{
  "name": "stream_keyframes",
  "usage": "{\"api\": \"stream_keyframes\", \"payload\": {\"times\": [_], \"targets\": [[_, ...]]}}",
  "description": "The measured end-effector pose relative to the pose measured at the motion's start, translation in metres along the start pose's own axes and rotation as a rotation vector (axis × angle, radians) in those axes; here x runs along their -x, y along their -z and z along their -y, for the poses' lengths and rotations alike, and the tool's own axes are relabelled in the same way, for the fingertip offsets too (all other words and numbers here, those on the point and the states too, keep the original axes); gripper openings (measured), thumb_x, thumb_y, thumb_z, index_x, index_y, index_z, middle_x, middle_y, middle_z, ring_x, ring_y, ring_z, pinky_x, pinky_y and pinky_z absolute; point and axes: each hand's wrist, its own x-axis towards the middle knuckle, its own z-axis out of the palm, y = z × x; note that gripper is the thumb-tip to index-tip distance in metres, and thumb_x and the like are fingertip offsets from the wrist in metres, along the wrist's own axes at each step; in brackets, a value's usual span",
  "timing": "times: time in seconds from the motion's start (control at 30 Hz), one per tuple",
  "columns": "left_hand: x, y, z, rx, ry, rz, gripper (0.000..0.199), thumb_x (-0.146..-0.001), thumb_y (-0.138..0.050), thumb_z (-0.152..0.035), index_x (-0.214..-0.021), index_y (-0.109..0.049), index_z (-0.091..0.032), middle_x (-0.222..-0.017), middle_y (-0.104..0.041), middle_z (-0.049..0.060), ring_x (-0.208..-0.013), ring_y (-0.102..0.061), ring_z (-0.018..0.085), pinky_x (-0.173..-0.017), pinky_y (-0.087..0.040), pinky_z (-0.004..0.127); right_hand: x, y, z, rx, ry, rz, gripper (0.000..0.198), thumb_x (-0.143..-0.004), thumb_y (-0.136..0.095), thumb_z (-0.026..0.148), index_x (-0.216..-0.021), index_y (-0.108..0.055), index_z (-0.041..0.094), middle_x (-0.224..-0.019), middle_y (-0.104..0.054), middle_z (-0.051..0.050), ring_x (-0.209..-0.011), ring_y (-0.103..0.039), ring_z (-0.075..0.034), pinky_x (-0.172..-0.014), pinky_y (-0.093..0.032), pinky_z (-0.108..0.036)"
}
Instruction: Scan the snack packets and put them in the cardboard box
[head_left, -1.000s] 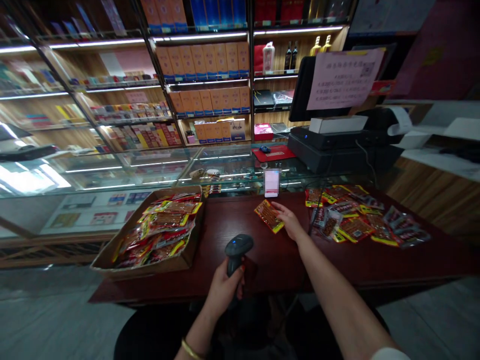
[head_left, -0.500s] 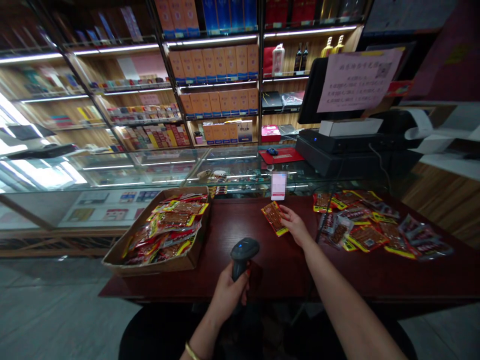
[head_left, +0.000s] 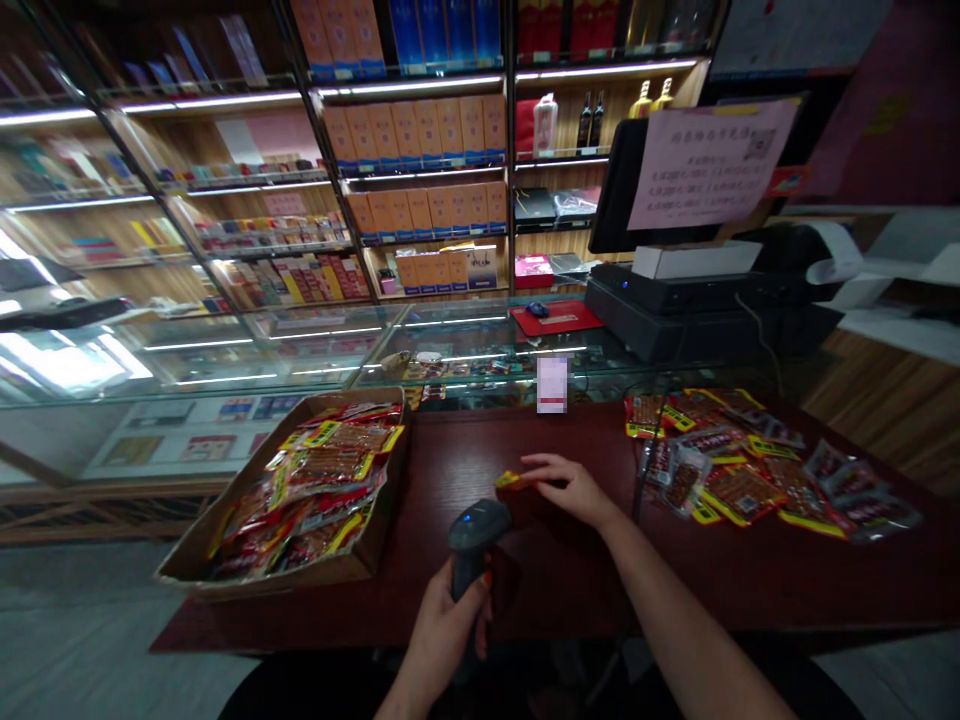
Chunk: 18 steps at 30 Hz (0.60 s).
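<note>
My left hand is wrapped round the handle of a dark barcode scanner, which has a small blue light on top. Just right of the scanner head, my right hand pinches a snack packet above the table. The packet is turned nearly edge-on, so only a yellow strip of it shows. On the left, an open cardboard box holds many red and yellow snack packets. More snack packets lie spread on the table to the right of my right arm.
The dark red wooden table meets a glass display counter. A small pinkish card stands at its back edge. Behind are a monitor, a cash drawer, a mouse and shelves of boxed goods. A thin dark cable hangs near the right packets.
My right hand has brought the snack packet down and left towards the scanner, tilting it from face-up to nearly edge-on. My left hand keeps hold of the scanner. The view has shifted slightly.
</note>
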Motion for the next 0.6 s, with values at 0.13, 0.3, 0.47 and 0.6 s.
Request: {"api": "stream_keyframes", "payload": {"times": [0.13,0.3,0.47,0.6], "targets": [[0.0,0.001,0.003,0.02,-0.002,-0.014,0.045,-0.076,-0.071,-0.053,-0.099,-0.061,-0.016,-0.054,-0.059,-0.006,-0.033,-0.045,0.007,-0.031,-0.04,0.017,0.004,-0.002,0.015,0.2,0.056,0.147,0.035,-0.087,-0.056,0.027,-0.117,-0.073,0.031,-0.129,-0.068,-0.005,-0.123,-0.059,-0.023,-0.109,-0.041,-0.045],[0.0,0.002,0.004,0.046,0.008,-0.022,0.051,-0.075,-0.072,-0.057,-0.101,-0.061,-0.016,-0.053,-0.06,-0.006,-0.032,-0.045,0.007,-0.03,-0.038,0.016,0.011,0.009,0.018,0.502,-0.183,0.086,0.071,-0.077,-0.072,0.047,-0.142,-0.052,0.027,-0.152,-0.048,-0.011,-0.146,-0.032,-0.031,-0.118,-0.02,-0.056],[-0.003,0.002,0.008,0.055,0.021,-0.04,0.056,-0.073,-0.073,-0.06,-0.105,-0.06,-0.016,-0.053,-0.06,-0.006,-0.031,-0.045,0.008,-0.03,-0.039,0.017,0.015,0.003,0.019,0.535,-0.199,0.169,0.053,-0.068,-0.08,0.042,-0.116,-0.065,0.027,-0.151,-0.047,-0.009,-0.147,-0.03,-0.034,-0.118,-0.006,-0.061],[-0.005,0.004,0.016,0.052,0.013,-0.043,0.059,-0.073,-0.073,-0.063,-0.106,-0.06,-0.016,-0.053,-0.06,-0.006,-0.03,-0.045,0.008,-0.029,-0.037,0.017,0.011,-0.003,0.023,0.345,-0.14,0.104,0.039,-0.074,-0.069,0.022,-0.112,-0.059,0.024,-0.134,-0.061,-0.009,-0.127,-0.054,-0.026,-0.109,-0.035,-0.047]]}}
